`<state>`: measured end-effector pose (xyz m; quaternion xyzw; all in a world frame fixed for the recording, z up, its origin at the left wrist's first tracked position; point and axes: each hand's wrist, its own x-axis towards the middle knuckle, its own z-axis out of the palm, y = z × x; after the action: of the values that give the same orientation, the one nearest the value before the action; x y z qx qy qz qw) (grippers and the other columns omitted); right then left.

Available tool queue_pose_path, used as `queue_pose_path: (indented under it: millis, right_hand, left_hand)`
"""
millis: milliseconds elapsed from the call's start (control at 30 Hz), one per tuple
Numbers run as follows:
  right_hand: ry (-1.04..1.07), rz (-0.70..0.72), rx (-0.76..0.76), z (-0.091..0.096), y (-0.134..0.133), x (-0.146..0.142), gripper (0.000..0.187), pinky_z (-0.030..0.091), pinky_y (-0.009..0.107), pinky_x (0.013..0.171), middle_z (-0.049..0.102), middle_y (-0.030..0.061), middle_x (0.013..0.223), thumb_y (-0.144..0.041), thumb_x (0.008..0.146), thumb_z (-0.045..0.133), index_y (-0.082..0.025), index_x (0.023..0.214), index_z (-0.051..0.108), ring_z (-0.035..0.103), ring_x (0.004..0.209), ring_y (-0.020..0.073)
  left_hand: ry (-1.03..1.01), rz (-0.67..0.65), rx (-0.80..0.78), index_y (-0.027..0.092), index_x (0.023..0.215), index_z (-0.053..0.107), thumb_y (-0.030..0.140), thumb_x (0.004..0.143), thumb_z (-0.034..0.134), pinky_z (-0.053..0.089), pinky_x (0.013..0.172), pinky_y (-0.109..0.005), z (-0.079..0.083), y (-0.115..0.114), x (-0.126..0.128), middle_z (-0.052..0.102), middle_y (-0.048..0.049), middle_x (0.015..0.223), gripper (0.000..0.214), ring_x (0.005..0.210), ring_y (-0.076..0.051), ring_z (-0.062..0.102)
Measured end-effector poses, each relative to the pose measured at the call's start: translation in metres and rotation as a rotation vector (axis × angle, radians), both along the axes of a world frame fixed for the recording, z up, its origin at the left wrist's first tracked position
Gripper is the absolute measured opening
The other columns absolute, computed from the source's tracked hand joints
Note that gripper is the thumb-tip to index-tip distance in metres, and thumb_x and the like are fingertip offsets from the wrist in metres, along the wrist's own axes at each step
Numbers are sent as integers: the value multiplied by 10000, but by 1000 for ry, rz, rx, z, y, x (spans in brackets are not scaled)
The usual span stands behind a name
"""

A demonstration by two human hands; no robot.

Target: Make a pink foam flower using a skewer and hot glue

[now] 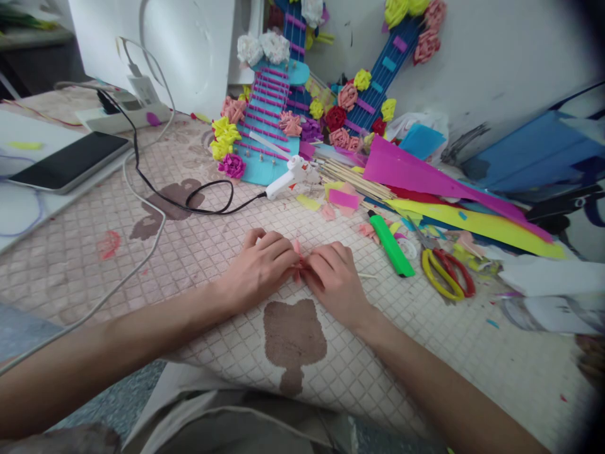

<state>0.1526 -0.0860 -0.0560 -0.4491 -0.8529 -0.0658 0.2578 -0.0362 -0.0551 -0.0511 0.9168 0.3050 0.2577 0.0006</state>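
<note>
Between my two hands is a small pink paper flower (297, 268), partly covered by fingers. My left hand (265, 261) is closed on its left side. From the right, my right hand (338, 277) pinches it with bent fingers. A thin wooden stick (367, 275) pokes out to the right from under my right hand; whether it joins the flower is hidden. Beyond the hands lies a white glue gun (286, 180). To the right are a green marker-like tool (391, 244) and scissors (444, 271) with yellow and red handles.
Paper guitars with crepe flowers (267, 120) lean at the back. Wooden sticks (354, 176) and coloured paper sheets (439, 183) lie back right. A phone (70, 161) rests at left. A white cable (146, 258) crosses the quilted cloth, and a power strip (123, 113) stands behind.
</note>
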Motion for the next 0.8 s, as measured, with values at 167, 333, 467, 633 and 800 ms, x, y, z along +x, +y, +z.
queue_pose_path:
  millis: [167, 333, 467, 633, 800]
  right_hand:
    - [-22, 6, -5, 2, 0, -1, 170, 357, 346, 722, 617, 59, 823, -209, 930, 505, -167, 794, 597, 473, 828, 204]
    - [-38, 6, -19, 3, 0, -1, 165, 350, 346, 712, 621, 54, 823, -187, 929, 502, -169, 794, 596, 474, 826, 202]
    - [-41, -1, -15, 2, 0, -1, 181, 349, 351, 713, 623, 53, 819, -186, 935, 487, -177, 791, 596, 474, 821, 203]
    - [-4, 3, -25, 1, -1, -1, 147, 355, 354, 727, 623, 54, 839, -214, 925, 517, -171, 807, 594, 485, 837, 207]
    - [11, -3, -34, 0, -1, 0, 129, 355, 354, 738, 624, 58, 864, -230, 920, 528, -171, 826, 593, 484, 853, 208]
  left_hand:
    - [10, -5, 40, 178, 859, 578, 238, 952, 495, 307, 829, -375, -2, 0, -1, 616, -6, 827, 138, 841, -177, 515]
    - [55, 15, 59, 172, 832, 578, 207, 964, 457, 304, 831, -385, -2, -1, -1, 603, -15, 793, 182, 827, -184, 513]
    - [48, 21, 40, 173, 850, 589, 216, 964, 452, 305, 812, -386, 0, -2, 0, 612, -16, 796, 184, 821, -185, 519]
    - [42, 21, 42, 179, 858, 584, 222, 961, 467, 304, 816, -379, 0, -2, 0, 616, -13, 805, 162, 830, -181, 517]
    - [65, 21, 58, 176, 832, 572, 216, 960, 470, 302, 817, -379, -2, -1, 0, 609, -12, 797, 168, 820, -180, 506]
